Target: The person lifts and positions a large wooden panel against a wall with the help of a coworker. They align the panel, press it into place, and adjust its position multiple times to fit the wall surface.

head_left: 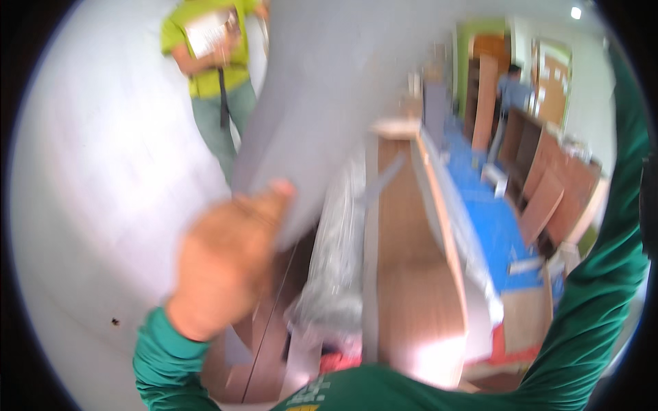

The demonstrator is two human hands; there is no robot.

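Observation:
My left hand (229, 257) grips the lower edge of a large grey panel (329, 89) that rises up through the middle of the view; my thumb lies on its face. My right arm in a green sleeve (603, 274) reaches up along the right rim. The right hand itself is out of view. The picture is blurred by motion.
A person in a lime shirt (212, 48) stands at the top left by a white wall (89, 178), holding a flat item. Below me are wooden boards (411, 274), crumpled clear plastic wrap (336, 260) and a blue sheet (493, 219). Brown cabinet parts (548, 185) and another person (513, 85) are at the far right.

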